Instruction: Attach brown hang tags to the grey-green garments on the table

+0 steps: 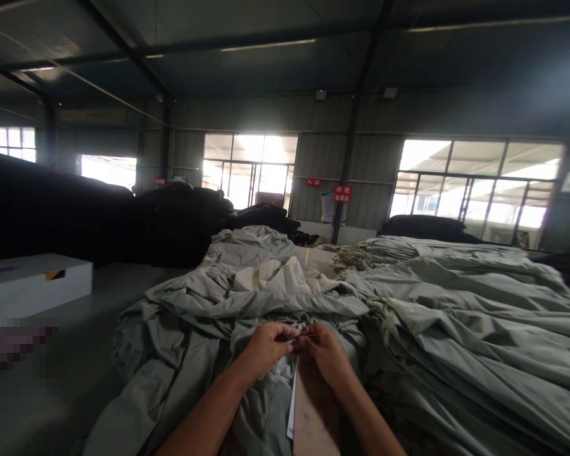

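My left hand (267, 347) and my right hand (327, 352) meet over a grey-green garment (190, 342). Fingertips of both are pinched together around what looks like the thin string of a hang tag, mostly covered by the fingers. Below my right hand dangles a long brown card hang tag (315, 405) with faint print. A narrow white tag (291, 408) shows along its left edge. Cream lining fabric (275, 277) lies bunched on the garment just beyond my hands.
Grey-green garments (479, 304) are heaped in folded layers on the right. A white box (38, 285) stands at the left, with dark piles (171, 215) behind it. Red signs (342, 194) hang near the windows at the back.
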Action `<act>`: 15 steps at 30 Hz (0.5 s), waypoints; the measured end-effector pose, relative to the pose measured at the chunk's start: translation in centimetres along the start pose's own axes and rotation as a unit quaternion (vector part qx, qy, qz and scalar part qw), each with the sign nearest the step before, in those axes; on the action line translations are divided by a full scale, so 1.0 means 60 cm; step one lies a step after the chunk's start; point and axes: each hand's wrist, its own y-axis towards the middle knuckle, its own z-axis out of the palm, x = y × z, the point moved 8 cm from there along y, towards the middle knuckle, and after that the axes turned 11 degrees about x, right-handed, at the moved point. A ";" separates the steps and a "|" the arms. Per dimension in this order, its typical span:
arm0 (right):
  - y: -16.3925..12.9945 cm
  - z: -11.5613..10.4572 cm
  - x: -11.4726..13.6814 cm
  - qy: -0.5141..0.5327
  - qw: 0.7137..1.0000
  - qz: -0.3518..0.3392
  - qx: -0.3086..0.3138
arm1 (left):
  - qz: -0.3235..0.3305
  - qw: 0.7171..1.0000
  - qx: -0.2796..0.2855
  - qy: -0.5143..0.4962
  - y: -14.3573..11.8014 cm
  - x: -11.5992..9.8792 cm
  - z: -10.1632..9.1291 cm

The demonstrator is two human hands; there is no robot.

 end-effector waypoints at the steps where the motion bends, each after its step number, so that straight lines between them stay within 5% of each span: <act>1: 0.000 -0.004 0.005 0.023 1.000 -0.003 0.004 | 0.021 1.000 -0.013 0.019 -0.002 -0.009 -0.005; 4: -0.003 -0.022 0.024 0.014 1.000 -0.010 -0.018 | 0.081 0.994 -0.063 0.027 -0.006 -0.026 -0.024; 7: -0.013 -0.029 0.048 -0.086 0.995 -0.016 -0.053 | 0.110 0.986 -0.101 -0.066 -0.009 -0.026 -0.035; 11: -0.028 -0.003 0.087 -0.193 0.978 -0.068 -0.045 | 0.118 0.967 -0.090 -0.209 -0.012 -0.026 -0.020; 15: -0.042 0.018 0.118 -0.282 0.953 -0.109 -0.032 | 0.100 0.968 -0.092 -0.211 -0.018 -0.033 -0.007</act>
